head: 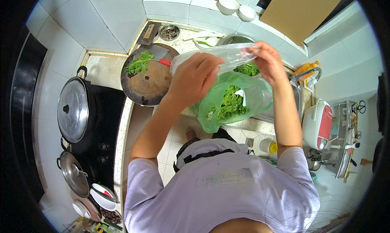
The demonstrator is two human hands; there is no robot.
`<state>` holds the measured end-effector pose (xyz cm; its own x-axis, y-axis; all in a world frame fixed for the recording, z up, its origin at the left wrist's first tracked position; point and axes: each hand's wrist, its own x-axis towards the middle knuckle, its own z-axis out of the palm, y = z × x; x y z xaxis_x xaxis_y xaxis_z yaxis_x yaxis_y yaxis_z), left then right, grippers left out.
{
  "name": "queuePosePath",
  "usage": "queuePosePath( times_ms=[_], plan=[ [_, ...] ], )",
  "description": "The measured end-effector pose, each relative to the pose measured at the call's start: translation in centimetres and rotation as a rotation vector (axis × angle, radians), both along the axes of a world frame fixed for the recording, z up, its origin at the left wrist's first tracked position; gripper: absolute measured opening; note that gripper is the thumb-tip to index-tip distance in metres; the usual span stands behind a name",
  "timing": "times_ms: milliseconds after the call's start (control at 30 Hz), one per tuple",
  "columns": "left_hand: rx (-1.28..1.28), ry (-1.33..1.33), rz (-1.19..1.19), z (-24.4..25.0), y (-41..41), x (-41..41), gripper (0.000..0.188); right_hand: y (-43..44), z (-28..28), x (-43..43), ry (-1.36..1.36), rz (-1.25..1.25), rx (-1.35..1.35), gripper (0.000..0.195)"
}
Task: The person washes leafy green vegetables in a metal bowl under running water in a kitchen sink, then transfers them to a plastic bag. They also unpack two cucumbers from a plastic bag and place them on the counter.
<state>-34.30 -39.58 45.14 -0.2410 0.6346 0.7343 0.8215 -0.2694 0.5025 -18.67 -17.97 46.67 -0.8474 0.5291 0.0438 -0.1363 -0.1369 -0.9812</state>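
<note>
My left hand (198, 77) and my right hand (268, 62) hold a clear plastic bag (231, 54) stretched between them, the right pinching its end. Below them a green plastic bag (210, 102) lies open, with leafy greens (230, 105) and a small white piece inside. More greens (247, 69) show just behind it. To the left, a round wooden chopping board (158, 83) carries a bunch of leafy herbs (140, 64) and a knife with a red handle (164, 62), which lies close to my left hand.
A cleaver (149, 32), a metal bowl of chopped bits (169, 32) and a white bowl (207, 42) stand at the back. A lidded wok (73, 109) sits on the black stove (106, 117) at left. The sink faucet (307, 73) and a rice cooker (317, 123) are at right.
</note>
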Motion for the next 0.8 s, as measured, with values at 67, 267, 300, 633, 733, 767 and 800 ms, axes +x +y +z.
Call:
queuePosePath(
  times_ms=[67,267,300,633,733,767,800],
  plan=[
    [-0.241,-0.103,0.005,-3.6,2.5,-1.3,0.012,0.9,-2.1,-1.3,-0.058,0.026,-0.045,0.007],
    [-0.642,-0.236,0.083,-14.6,7.9,-5.0,0.026,5.3,-10.2,-3.1,-0.185,0.194,-0.237,0.011],
    [-0.652,-0.146,0.117,-14.7,7.8,-5.0,0.035,5.6,-10.6,-3.8,-0.199,0.218,-0.282,0.011],
    [-1.193,0.030,0.587,-14.1,8.0,-1.4,0.103,4.9,-9.8,-6.9,0.020,-0.017,1.165,0.024],
    [-1.270,-0.064,0.645,-13.8,8.5,-0.6,0.106,3.7,-10.5,-8.5,0.054,0.355,1.417,0.022],
    [-1.283,-0.110,0.648,-13.6,9.0,-0.5,0.107,3.8,-12.7,-9.1,-0.010,0.371,1.526,0.019],
    [-1.300,-0.048,0.650,-13.5,9.2,-0.6,0.099,4.0,-14.9,-10.1,-0.067,0.386,1.633,0.016]
  ],
)
